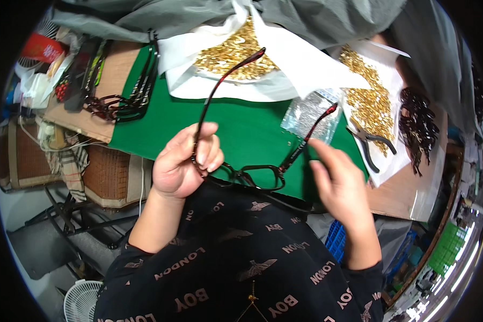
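A dark red-and-black eyeglass frame (257, 176) hangs over the near edge of a green mat (247, 126), both temples opened out and pointing away from me. My left hand (185, 161) grips the frame's left hinge corner, the left temple rising above my fingers. My right hand (338, 180) pinches the right temple near its hinge, fingers closed on it. A small clear plastic bag of tiny parts (308, 114) lies on the mat just beyond the right temple.
Two heaps of small gold metal parts lie on white sheets, one (236, 53) at the back and one (373, 104) at the right. Pliers (370, 145) rest by the right heap. A row of dark frames (129, 99) and dark temple pieces (418, 126) flank the mat.
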### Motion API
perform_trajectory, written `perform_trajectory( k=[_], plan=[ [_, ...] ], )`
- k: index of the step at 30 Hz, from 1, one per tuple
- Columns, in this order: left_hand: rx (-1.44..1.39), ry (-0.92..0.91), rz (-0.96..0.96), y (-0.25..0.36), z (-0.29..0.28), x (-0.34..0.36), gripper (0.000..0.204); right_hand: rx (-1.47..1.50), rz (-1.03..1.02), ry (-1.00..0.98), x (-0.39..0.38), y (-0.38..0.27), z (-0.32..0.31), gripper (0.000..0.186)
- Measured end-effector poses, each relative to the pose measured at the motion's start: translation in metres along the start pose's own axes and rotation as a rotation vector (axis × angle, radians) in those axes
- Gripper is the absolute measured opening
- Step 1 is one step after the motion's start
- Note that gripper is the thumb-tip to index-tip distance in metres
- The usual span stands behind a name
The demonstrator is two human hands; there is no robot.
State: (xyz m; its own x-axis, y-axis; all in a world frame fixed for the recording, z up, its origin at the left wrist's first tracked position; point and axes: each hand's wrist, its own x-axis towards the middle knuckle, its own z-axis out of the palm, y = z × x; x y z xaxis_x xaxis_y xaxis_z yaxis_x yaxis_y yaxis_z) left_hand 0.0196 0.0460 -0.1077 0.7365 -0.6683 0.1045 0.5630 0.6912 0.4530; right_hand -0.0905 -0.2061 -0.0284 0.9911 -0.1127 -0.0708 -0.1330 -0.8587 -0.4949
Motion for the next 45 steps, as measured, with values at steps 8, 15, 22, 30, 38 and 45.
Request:
perform_trajectory(
  k=[8, 15, 22, 30, 38, 45],
  plan=[
    [-0.230, -0.039, -0.113, -0.029, 0.008, 0.008, 0.040, 0.578, -0.194, -0.266, 0.017, -0.044, -0.026, 0.035],
    [-0.250, 0.000, -0.138, -0.031, 0.004, 0.005, 0.038, 0.607, -0.344, -0.331, 0.046, -0.047, 0.011, 0.031],
    [-0.247, -0.003, -0.150, -0.030, 0.004, 0.004, 0.037, 0.653, -0.356, -0.358, 0.050, -0.046, 0.017, 0.031],
    [-0.230, 0.075, -0.216, -0.026, 0.005, 0.000, 0.039, 0.374, -0.462, -0.224, 0.048, -0.050, 0.017, 0.029],
    [-0.133, 0.199, -0.254, -0.024, 0.015, 0.004, 0.037, -0.127, -0.573, -0.101, 0.041, -0.054, 0.013, 0.031],
    [0.047, 0.323, -0.023, 0.021, 0.024, 0.013, 0.037, 0.231, -0.240, -0.052, 0.011, -0.040, -0.043, 0.027]
  ],
)
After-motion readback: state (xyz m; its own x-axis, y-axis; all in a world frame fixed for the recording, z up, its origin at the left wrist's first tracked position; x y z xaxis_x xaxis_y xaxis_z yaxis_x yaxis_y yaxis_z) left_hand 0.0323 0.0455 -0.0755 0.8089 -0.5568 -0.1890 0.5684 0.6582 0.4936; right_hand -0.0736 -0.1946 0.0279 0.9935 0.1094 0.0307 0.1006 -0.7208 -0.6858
